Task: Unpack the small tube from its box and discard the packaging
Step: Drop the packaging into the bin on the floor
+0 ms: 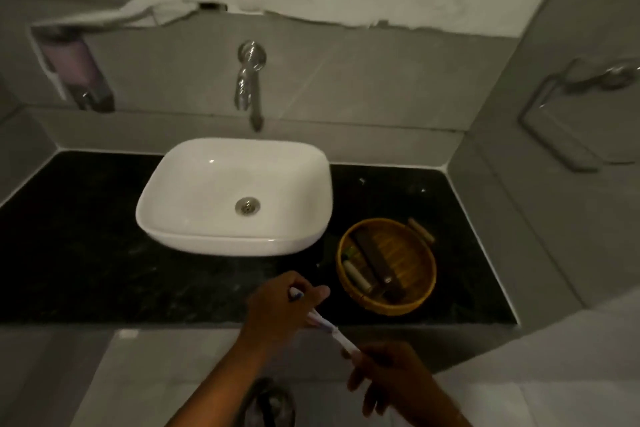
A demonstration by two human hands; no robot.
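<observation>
Left hand (280,308) grips box (298,295); right hand (388,381) pinches tube (341,340) end at 5 o'clock. Risk: pinch slips, tube drops off table (104,253) edge.

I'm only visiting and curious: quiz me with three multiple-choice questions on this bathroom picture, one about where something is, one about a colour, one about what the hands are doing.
1. Where does the round basket stand?
A. inside the basin
B. on the counter, right of the basin
C. on the floor

2. What colour is the counter?
A. black
B. white
C. red

3. How is the small tube and box held?
A. lying on the counter
B. in one hand only
C. between both hands

Answers: 1 B, it sits on the stone beside the white basin. 2 A, dark stone. 3 C, the left hand and right hand each hold an end.
</observation>
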